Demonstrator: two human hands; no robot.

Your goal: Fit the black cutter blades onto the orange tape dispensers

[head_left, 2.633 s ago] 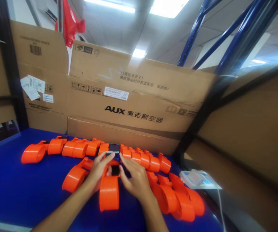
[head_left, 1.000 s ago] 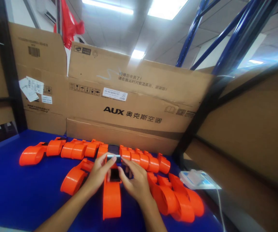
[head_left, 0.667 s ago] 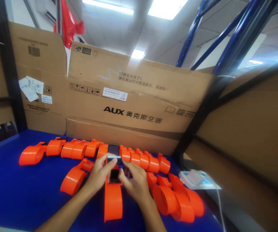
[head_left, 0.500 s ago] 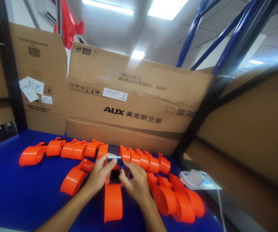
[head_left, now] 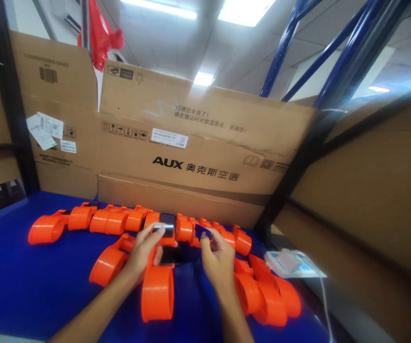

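My left hand [head_left: 146,247] is closed round an orange plastic ring-ended holder [head_left: 157,291], its thumb lying on the dark rectangular piece [head_left: 166,231] at the top. That piece has a pale, shiny edge. The ring end of the holder hangs toward me. My right hand [head_left: 217,250] pinches a small flat dark blue piece [head_left: 201,231] between thumb and fingers, apart from the holder. Behind the hands stands a phone-like black rectangle [head_left: 167,219]. Below the left fingers is another dark object [head_left: 169,255], partly hidden.
Similar orange holders [head_left: 116,221] stand in a row along the back of the blue surface [head_left: 23,286]. Several more orange holders [head_left: 272,297] sit at right, beside a white device [head_left: 293,264] with a cable. A cardboard sheet [head_left: 205,157] walls off the back.
My right hand has moved right, away from the left hand, carrying the dark blue piece. The holder in my left hand has shifted slightly left and tilted.
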